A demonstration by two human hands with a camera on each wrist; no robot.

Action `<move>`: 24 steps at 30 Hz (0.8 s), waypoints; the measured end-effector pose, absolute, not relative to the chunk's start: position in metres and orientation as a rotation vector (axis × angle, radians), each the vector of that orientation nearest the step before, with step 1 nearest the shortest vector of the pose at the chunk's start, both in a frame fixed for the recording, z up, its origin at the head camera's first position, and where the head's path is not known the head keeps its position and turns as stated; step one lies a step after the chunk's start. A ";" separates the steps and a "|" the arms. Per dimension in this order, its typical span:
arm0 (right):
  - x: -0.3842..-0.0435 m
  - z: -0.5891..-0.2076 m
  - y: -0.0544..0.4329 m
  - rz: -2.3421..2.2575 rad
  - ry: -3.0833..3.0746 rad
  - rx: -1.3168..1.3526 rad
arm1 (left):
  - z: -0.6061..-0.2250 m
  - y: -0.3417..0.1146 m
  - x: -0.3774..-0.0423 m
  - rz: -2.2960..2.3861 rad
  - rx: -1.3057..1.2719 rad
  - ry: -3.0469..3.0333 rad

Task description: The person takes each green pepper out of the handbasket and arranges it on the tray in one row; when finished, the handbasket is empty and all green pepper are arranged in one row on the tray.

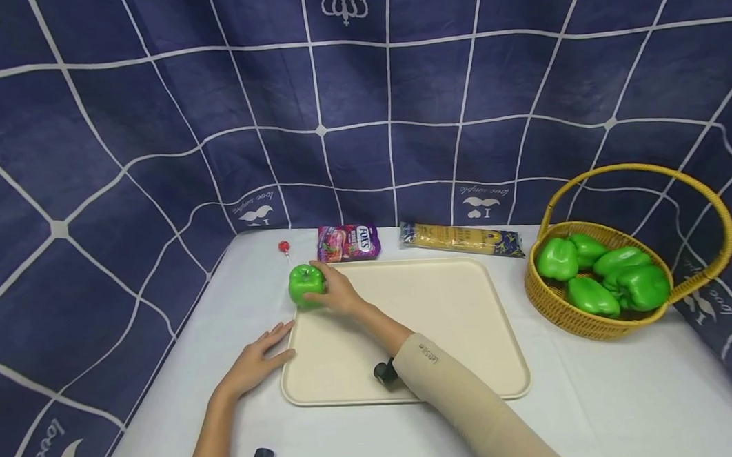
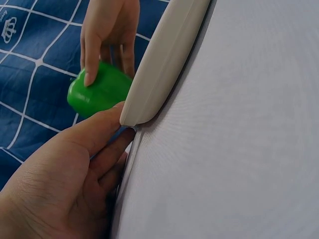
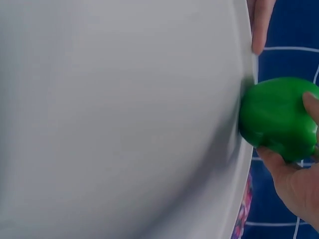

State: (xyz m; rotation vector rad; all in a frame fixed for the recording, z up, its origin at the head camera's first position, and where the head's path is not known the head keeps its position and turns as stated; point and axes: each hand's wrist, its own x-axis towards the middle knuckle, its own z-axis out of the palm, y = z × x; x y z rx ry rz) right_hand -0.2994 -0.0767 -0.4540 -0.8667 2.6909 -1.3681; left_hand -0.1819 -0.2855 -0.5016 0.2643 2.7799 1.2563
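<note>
My right hand (image 1: 340,293) grips a green bell pepper (image 1: 305,285) at the far left corner of the cream tray (image 1: 408,323). In the right wrist view the thumb and fingers curve round the pepper (image 3: 279,117), which is right at the tray's rim (image 3: 244,164). My left hand (image 1: 255,365) lies on the table with its fingers fairly straight, thumb and fingertips at the tray's left edge. The left wrist view shows that hand (image 2: 65,164) with its thumb touching the tray's corner (image 2: 149,84).
A wicker basket (image 1: 556,308) with several green bell peppers (image 1: 639,286) stands at the right. Behind the tray lie a purple candy bag (image 1: 348,243) and a spaghetti packet (image 1: 460,239). A red lollipop (image 1: 284,247) lies at the back left. A blue checked curtain (image 1: 358,84) surrounds the table.
</note>
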 end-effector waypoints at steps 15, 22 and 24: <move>-0.292 -0.452 -0.076 -1.279 2.658 -0.830 | -0.499 -0.284 -0.182 1.253 0.272 2.784; -0.286 -0.431 -0.050 -1.221 2.672 -1.031 | -0.501 -0.283 -0.183 1.245 0.254 2.795; -0.284 -0.421 -0.035 -1.217 2.659 -1.073 | -0.501 -0.283 -0.183 1.238 0.237 2.799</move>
